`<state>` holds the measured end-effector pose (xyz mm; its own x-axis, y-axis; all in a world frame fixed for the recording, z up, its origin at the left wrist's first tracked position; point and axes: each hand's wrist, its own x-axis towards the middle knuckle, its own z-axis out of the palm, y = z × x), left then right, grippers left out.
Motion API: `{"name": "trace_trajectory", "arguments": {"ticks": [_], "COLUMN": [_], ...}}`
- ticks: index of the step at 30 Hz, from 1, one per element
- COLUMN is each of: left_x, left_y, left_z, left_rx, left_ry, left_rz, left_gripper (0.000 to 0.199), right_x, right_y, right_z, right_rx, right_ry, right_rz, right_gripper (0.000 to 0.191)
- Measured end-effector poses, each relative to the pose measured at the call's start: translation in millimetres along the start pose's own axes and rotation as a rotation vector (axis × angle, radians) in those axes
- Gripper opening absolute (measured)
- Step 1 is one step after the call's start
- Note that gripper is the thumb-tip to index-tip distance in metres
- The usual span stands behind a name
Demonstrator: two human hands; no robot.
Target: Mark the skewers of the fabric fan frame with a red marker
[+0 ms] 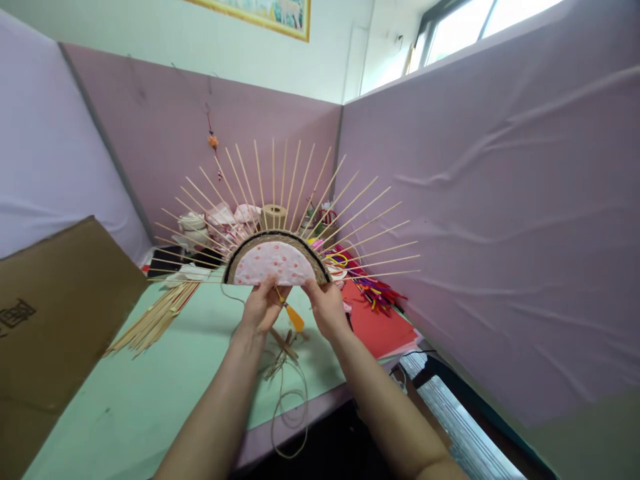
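Observation:
A half-round fan point(275, 263) is held upright over the table, its flat edge down. It has a pink spotted centre, a brown band with a black edge, and many thin sticks spreading outward. My left hand point(263, 307) pinches the lower edge near the middle. At the lower right edge, my right hand point(327, 307) grips it with the thumb on the front. An orange tassel point(295, 318) hangs between my hands. Loose twine point(290, 407) trails below, near some short sticks point(284, 343) on the table.
Bundled sticks point(155, 317) lie left on the green tabletop point(150, 393), beside a brown cardboard sheet point(60, 320). Red paper point(383, 327) and colourful pipe cleaners point(370, 283) are at the right. A twine roll point(274, 217) stands behind the fan. Pink partitions enclose the back and right.

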<state>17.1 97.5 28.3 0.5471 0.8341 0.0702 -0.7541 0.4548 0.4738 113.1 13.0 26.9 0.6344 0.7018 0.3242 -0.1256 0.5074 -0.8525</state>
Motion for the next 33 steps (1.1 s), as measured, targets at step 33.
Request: {"name": "trace_trajectory", "arguments": {"ticks": [33], "left_x": [1], "left_y": [-11], "left_z": [-26.8], "left_rx": [0.067], "left_ry": [0.05], "left_rz": [0.037], "left_gripper": [0.029], "right_x": [-22], "right_y": [-18], "right_z": [-47], "right_rx": [-0.999], "right_ry": [-0.012], "right_rz": [-0.425], "right_gripper": [0.035]}}
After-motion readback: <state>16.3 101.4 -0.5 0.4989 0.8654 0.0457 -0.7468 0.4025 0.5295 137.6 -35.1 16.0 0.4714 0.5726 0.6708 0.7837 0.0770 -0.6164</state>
